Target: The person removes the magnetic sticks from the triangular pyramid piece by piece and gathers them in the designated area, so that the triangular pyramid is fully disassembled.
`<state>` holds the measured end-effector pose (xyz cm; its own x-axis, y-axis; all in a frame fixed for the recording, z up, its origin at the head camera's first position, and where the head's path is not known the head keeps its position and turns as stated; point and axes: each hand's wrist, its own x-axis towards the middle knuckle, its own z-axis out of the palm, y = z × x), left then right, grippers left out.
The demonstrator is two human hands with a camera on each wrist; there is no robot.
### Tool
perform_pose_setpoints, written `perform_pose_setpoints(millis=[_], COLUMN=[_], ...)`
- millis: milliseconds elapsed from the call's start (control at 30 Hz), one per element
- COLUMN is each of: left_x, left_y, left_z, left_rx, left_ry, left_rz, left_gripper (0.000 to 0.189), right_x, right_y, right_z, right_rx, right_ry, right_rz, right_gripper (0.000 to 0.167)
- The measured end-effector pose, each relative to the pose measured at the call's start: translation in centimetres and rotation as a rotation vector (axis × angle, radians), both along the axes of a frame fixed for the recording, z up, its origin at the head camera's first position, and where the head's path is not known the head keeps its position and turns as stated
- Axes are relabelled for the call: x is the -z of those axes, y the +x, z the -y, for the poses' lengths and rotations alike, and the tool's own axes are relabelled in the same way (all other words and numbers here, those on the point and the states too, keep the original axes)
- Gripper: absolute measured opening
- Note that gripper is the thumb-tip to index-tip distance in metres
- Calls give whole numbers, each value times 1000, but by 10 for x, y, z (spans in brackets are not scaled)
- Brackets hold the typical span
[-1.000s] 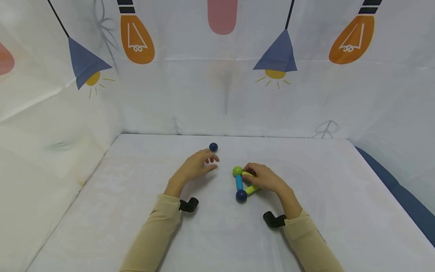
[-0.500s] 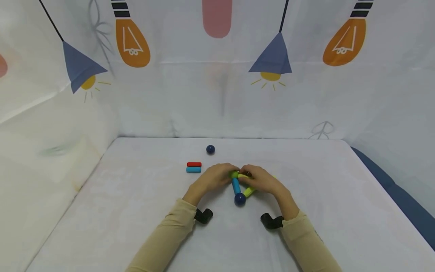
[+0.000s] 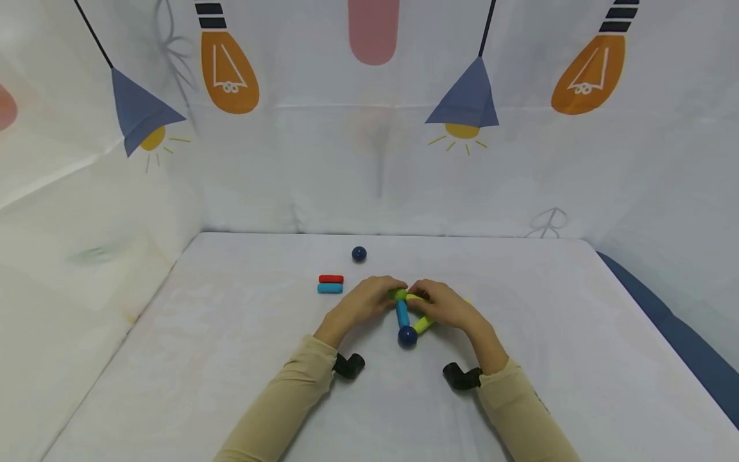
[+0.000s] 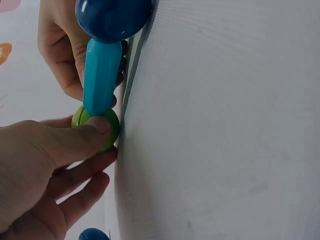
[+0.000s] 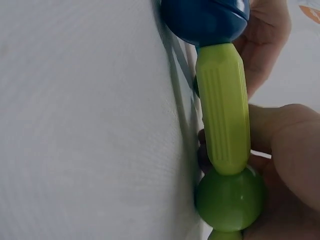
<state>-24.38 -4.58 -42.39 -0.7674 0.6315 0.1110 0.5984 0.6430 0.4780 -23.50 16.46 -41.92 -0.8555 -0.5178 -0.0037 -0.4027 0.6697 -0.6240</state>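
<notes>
On the table, a triangular build of magnetic-looking rods and balls lies between the hands. The left hand [image 3: 366, 299] pinches a green ball [image 4: 111, 134] at the build's far corner, thumb on top. From that ball a blue rod [image 3: 402, 314] runs to a dark blue ball [image 3: 407, 337] at the near corner. A lime rod [image 5: 223, 110] links the dark blue ball to a second green ball [image 5: 231, 199]. The right hand [image 3: 449, 303] pinches another lime rod [image 3: 413, 298] beside the first green ball; its fingers hide most of that rod.
Left of the hands lie a red rod [image 3: 331, 279] and a blue rod [image 3: 330, 289], side by side. A loose dark blue ball [image 3: 359, 254] sits farther back on the white table [image 3: 190, 346]. A printed cloth [image 3: 323, 167] hangs behind the table.
The left hand has moved right from near the loose dark blue ball and taken hold of the green ball. The red and blue rods it covered now show. The right hand has barely moved.
</notes>
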Motion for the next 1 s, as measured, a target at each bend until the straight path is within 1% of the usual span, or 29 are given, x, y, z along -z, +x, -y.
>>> perform_pose_setpoints(millis=[133,200,367,433,567,633,700,767,867,933,1000], left_x=[0,-1,-1,-1,-1,-1,-1,1,2,3,3], left_y=[-1,-1,-2,-2,-2,-2,-2,-2,-3,-3,-3], left_z=[4,7,11,11,11,11,11,11,12,12,12], left_rx=[-48,-66,-61,-60,-59,-54,-48,-40,-34,-34,-31], left_ry=[-9,-5,6,5,6,10,18,31,44,45,45], left_rz=[-17,-22,-14,-7,2,-2,-9,-15,-28,-36,-50], left_gripper=[40,40,41,41,42,42,42,41,38,37,35], right_x=[-3,-4,-5,-5,-10,-14,-18,-20,-20,-19,-18], right_y=[1,1,0,0,3,6,10,13,18,21,23], right_z=[-5,-7,-8,-6,0,5,10,15,22,25,28], right_rx=[61,77,67,65,78,83,75,54,9,-2,2], right_ry=[16,18,16,14,17,23,28,54,119,148,156], right_rz=[9,8,-6,-36,-160,-197,-177,-121,-50,-30,-21], right_gripper=[20,21,23,24,24,21,19,20,27,31,33])
